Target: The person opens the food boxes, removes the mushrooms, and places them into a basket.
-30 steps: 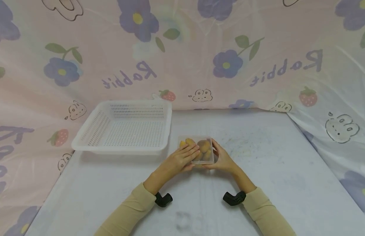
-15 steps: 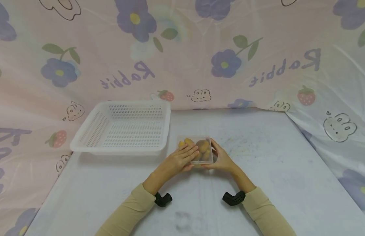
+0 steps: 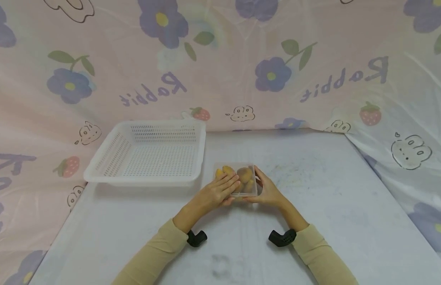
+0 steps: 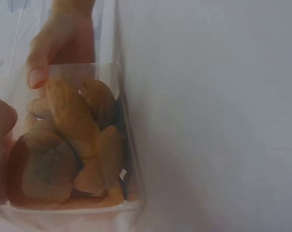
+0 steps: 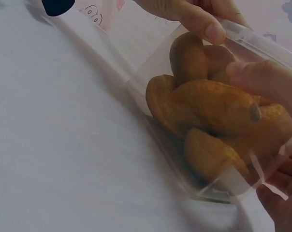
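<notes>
A clear plastic box holds several brownish-yellow, rounded and elongated pieces that look like potatoes. My left hand grips the box's left side, its fingers lying across the top and its thumb against the near wall. On the right side, my right hand holds the box, with its thumb also on the near wall and fingers round the far side. Part of the contents is covered by the left fingers in the head view. Whether the box is raised off the table cannot be told.
A white perforated plastic basket stands on the white-covered table, to the left of and behind the box. A pink and white curtain with flowers and rabbits hangs behind the table. Black cameras are worn at both wrists.
The head view has shifted very slightly. Both hands keep the same hold on the box, and the box stays in nearly the same place.
</notes>
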Demonstrator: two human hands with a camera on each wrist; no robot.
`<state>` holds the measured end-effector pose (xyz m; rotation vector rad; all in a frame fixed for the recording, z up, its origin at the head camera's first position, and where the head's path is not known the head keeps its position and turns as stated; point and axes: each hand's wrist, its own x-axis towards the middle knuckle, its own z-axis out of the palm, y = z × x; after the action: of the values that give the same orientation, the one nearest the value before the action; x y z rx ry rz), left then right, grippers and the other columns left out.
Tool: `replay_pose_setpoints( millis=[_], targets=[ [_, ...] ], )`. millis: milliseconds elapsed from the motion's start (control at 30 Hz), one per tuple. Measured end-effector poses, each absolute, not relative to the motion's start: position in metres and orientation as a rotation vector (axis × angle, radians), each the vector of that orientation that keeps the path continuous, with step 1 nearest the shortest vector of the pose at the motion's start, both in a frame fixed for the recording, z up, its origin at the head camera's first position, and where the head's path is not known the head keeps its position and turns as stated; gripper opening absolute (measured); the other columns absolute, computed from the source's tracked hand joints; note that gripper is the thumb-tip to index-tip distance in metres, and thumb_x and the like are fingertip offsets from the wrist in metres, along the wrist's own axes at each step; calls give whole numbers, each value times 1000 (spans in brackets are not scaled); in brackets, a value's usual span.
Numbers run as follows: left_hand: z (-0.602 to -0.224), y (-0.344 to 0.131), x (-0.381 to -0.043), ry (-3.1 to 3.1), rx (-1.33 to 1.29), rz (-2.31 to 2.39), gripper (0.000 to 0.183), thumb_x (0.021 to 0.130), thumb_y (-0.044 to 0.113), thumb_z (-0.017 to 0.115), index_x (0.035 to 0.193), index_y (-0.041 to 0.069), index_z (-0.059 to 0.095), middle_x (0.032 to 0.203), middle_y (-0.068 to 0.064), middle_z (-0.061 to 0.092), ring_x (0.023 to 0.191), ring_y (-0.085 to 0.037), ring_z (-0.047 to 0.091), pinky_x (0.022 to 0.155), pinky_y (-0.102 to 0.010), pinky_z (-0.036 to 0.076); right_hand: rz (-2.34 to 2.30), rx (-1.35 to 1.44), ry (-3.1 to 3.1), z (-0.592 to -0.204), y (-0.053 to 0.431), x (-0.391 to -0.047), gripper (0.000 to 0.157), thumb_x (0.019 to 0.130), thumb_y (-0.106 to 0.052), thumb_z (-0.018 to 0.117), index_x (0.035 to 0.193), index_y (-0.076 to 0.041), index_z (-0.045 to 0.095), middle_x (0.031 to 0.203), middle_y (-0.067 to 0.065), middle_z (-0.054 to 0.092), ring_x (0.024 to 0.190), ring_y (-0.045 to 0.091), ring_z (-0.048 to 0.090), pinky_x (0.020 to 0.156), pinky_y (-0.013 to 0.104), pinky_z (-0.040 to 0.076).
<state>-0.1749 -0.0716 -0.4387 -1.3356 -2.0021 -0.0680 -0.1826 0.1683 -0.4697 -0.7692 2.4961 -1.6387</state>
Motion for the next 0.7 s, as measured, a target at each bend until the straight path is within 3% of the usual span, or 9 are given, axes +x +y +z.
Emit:
replay_pose_setpoints(
  millis=[67,167,267,500,700],
  targets=[
    [-436,-70,-177,-1974,-1339,-81,46,75,24,79,113,0,70,118,-12,71,113,-22,67,101,-32,54,-1647,-791,2501,-469,168,-183,113,66,-4,86,149,13,12,154,35,22,141,50,28,109,66,35],
    [-432,-68,-180,-1960,-1353,-117,45,73,20,80,111,-1,70,115,-12,72,110,-21,69,99,-30,55,-1685,-796,2479,-470,167,-184,110,65,-3,86,150,8,17,150,30,34,136,33,41,109,62,39],
    [-428,-68,-181,-1974,-1371,-146,44,73,17,79,112,-1,70,116,-12,72,111,-21,69,100,-30,54,-1721,-777,2443,-471,167,-185,110,64,-2,86,151,4,19,149,27,37,132,21,42,110,60,39],
    [-430,-68,-178,-2025,-1360,-253,43,76,15,79,114,-1,69,118,-12,71,113,-20,68,102,-28,52,-1744,-787,2389,-474,169,-186,114,64,-9,88,152,3,16,153,29,30,138,46,32,110,68,33],
    [-420,-66,-180,-2085,-1335,-347,41,78,17,77,114,0,68,117,-11,71,110,-20,69,97,-26,55,-1756,-812,2319,-474,172,-186,119,68,-22,88,153,3,8,158,30,16,142,50,24,111,70,30]
  ],
)
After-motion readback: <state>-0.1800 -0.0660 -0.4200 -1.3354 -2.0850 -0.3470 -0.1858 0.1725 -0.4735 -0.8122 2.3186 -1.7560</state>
